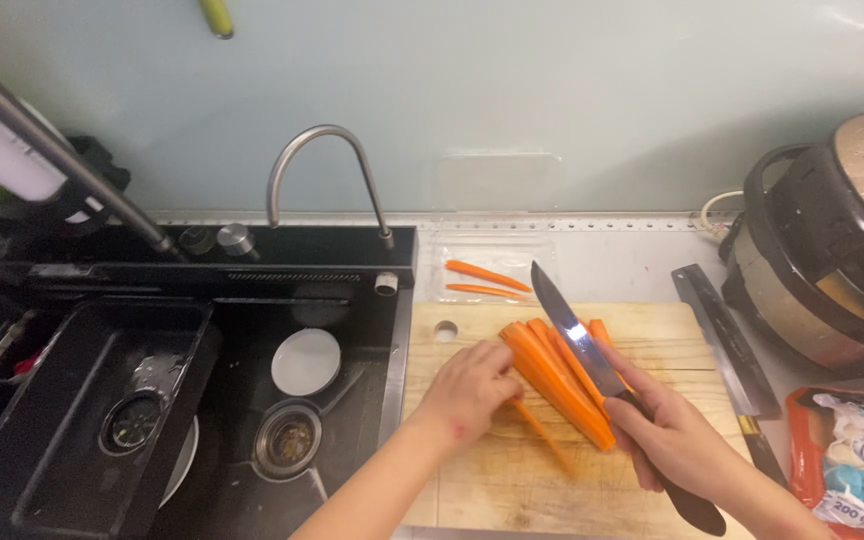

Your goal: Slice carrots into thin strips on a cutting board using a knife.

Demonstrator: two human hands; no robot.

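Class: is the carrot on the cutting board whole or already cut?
Cut: the carrot lies in long orange strips side by side on the cutting board.

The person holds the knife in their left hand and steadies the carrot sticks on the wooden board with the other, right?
Not quite. The head view shows the knife in the right hand; the left hand steadies the carrot sticks on the wooden board.
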